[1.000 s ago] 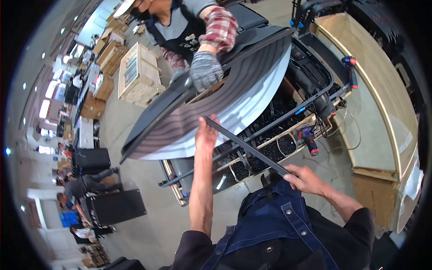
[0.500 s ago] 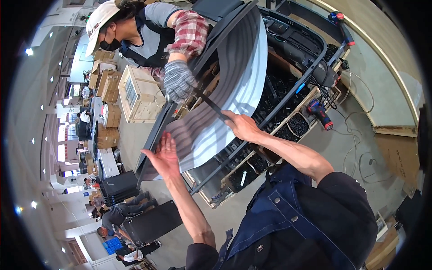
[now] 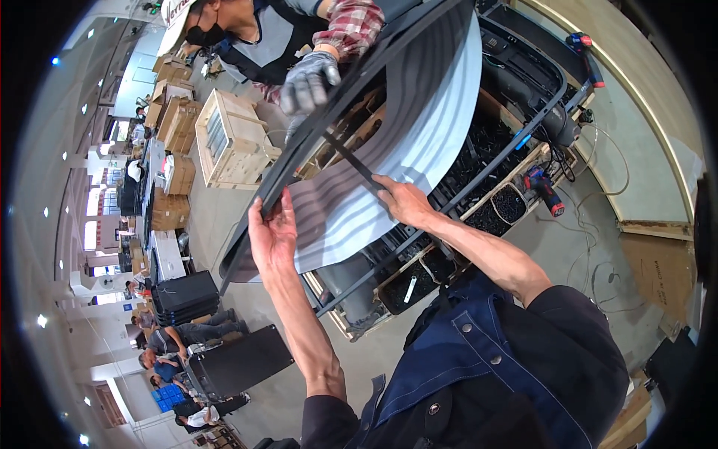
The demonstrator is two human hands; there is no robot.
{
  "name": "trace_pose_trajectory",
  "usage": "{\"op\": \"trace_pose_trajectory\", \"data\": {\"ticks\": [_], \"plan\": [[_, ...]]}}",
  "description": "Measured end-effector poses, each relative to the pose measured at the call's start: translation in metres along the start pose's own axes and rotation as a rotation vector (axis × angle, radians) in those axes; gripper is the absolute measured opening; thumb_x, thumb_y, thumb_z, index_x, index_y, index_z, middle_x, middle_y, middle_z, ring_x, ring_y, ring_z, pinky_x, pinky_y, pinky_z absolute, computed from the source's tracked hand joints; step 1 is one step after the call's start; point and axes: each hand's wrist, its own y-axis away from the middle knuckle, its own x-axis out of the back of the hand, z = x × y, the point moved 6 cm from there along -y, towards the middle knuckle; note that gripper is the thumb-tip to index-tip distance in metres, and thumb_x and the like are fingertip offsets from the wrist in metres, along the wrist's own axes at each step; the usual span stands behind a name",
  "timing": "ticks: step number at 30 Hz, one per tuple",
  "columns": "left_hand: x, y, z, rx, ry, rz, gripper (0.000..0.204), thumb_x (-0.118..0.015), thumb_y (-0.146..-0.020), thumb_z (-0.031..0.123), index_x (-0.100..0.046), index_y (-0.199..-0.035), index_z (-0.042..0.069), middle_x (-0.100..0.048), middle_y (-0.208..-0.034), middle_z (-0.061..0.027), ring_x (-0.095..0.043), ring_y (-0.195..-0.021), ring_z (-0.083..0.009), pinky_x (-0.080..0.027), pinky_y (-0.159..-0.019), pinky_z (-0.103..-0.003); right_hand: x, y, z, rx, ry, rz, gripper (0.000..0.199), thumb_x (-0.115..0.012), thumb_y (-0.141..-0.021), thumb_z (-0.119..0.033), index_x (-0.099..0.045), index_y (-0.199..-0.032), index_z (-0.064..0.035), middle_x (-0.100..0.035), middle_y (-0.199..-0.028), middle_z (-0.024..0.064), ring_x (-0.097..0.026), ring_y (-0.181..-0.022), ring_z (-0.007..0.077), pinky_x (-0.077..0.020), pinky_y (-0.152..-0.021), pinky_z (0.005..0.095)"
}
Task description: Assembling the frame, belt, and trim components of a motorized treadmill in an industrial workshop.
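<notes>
A long black rail (image 3: 357, 81) runs diagonally above the bench, with a curved sheet (image 3: 355, 217) in wavy grey and silvery bands beside it. My left hand (image 3: 275, 241) is closed around the near left part of the rail, thumb on one side and fingers on the other. Between the fingers of my right hand (image 3: 406, 202) is the near end of a narrow dark bar (image 3: 354, 162), which slants up left across the sheet toward the rail. Beyond the rail is a co-worker's grey gloved hand (image 3: 308, 84), apart from the bar.
Trays of black screws (image 3: 508, 203) line the bench's near side, one with a white wrench (image 3: 410, 289). A red and blue power drill (image 3: 544, 191) lies at the right, another (image 3: 585, 60) farther back. Cables trail over the floor. A wooden crate (image 3: 232, 142) stands left.
My left hand, open beside the rail before, has closed on it. The co-worker's gloved hand has moved off the bar's far end, back behind the rail. My right hand keeps its hold.
</notes>
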Motion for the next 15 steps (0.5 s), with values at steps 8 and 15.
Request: {"op": "trace_pose_trajectory", "data": {"ticks": [8, 15], "plan": [[0.026, 0.042, -0.060, -0.012, 0.026, 0.069, 0.026, -0.067, -0.094, 0.007, -0.059, -0.116, -0.006, -0.066, -0.115, -0.0207, -0.067, -0.108, -0.0371, -0.064, -0.089, -0.039, -0.026, 0.005, 0.013, -0.050, -0.059, 0.053, 0.047, -0.051, -0.103, -0.024, -0.047, -0.150, -0.0171, -0.073, -0.098, 0.0226, -0.071, -0.089, 0.0382, -0.0545, -0.082, 0.0466], [0.078, 0.049, -0.107, 0.114, 0.042, 0.116, 0.026, -0.068, -0.093, 0.013, -0.059, -0.109, -0.005, -0.066, -0.106, -0.0183, -0.070, -0.102, -0.0335, -0.063, -0.076, -0.029, -0.052, -0.011, 0.041, -0.215, -0.389, -0.284, 0.037, -0.048, -0.107, -0.022, -0.051, -0.132, 0.0055, -0.068, -0.077, 0.0146, -0.066, -0.060, 0.0194, -0.0553, -0.060, 0.0331]]}}
